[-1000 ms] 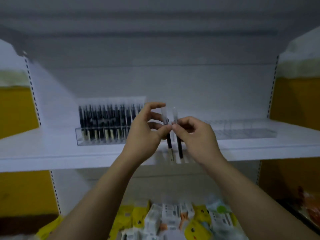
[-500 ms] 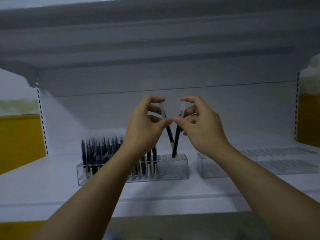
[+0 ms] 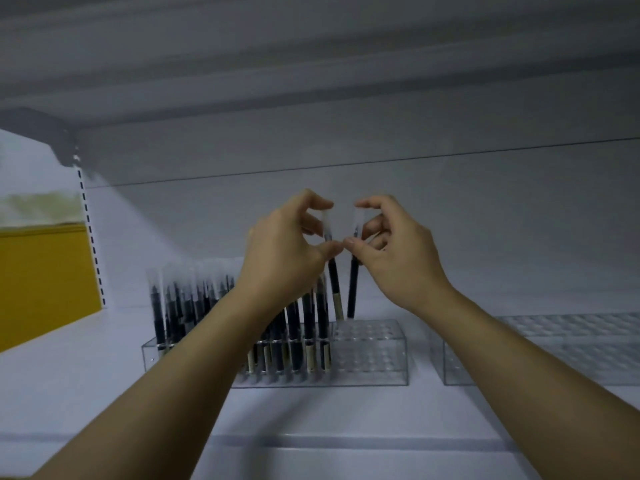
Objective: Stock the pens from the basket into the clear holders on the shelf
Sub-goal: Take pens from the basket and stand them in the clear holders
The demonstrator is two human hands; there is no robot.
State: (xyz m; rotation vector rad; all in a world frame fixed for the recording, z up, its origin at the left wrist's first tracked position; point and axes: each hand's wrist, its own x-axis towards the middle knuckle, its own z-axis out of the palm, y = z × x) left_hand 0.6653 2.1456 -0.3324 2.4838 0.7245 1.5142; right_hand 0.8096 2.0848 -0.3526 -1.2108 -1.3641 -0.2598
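My left hand (image 3: 287,251) pinches a dark pen with a clear cap (image 3: 333,271) between thumb and fingers. My right hand (image 3: 394,251) pinches a second dark pen (image 3: 352,289) the same way. Both pens point down, their tips just above the back holes of a clear holder (image 3: 370,355) on the white shelf (image 3: 86,382). The holder's left part is filled with several upright dark pens (image 3: 180,306); its right part shows bare holes. The basket is out of view.
A second clear holder (image 3: 554,351) with no pens stands to the right on the same shelf. The underside of the shelf above (image 3: 311,64) hangs low overhead. A yellow panel (image 3: 41,282) lies at the left.
The view has tilted up and come closer to the shelf. Both hands carried their pens up over the holder, and the pen tips have dropped toward its holes.
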